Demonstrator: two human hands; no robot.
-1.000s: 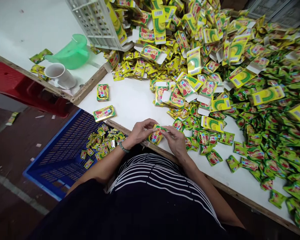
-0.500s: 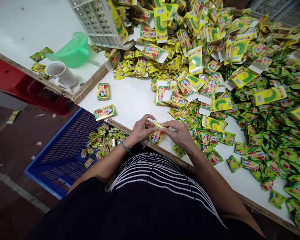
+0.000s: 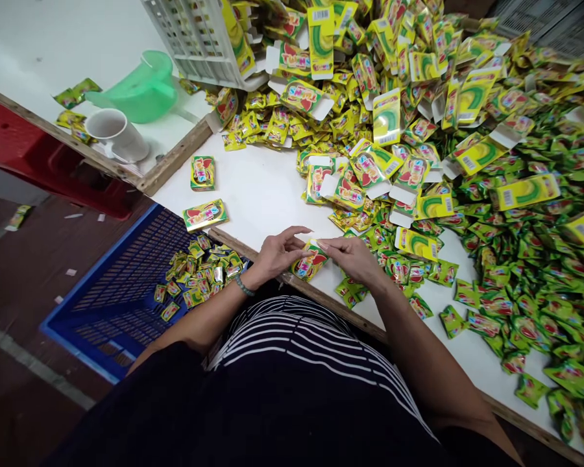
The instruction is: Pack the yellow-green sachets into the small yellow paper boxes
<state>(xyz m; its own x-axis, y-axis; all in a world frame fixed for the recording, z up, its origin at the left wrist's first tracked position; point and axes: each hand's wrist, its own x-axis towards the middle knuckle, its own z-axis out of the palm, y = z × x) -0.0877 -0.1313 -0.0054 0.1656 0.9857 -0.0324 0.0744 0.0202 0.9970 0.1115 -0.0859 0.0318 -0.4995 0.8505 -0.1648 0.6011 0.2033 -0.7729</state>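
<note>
Between my two hands, at the table's near edge, is a small yellow and green candy box (image 3: 310, 264) with red fruit printed on it. My left hand (image 3: 278, 254) grips its left side, thumb in front and forefinger stretched over the top. On the other side, the fingertips of my right hand (image 3: 353, 258) pinch the upper right corner, where a bit of white flap shows. Beyond my left hand two closed boxes lie on the table, one flat (image 3: 205, 215) and one farther back (image 3: 203, 173). Green candy packets (image 3: 353, 290) lie just below my right hand.
A heap of yellow boxes and packets (image 3: 387, 117) covers the back, with green packets (image 3: 530, 311) on the right. A blue crate (image 3: 102, 279) holding small boxes stands below left. A white basket (image 3: 199, 45), green scoop (image 3: 146, 91) and white mug (image 3: 119, 136) are at the back left.
The box in my hands has moved slightly right. My left forefinger has straightened out over the box top, while my right fingers stay at its upper corner. The view has shifted a little.
</note>
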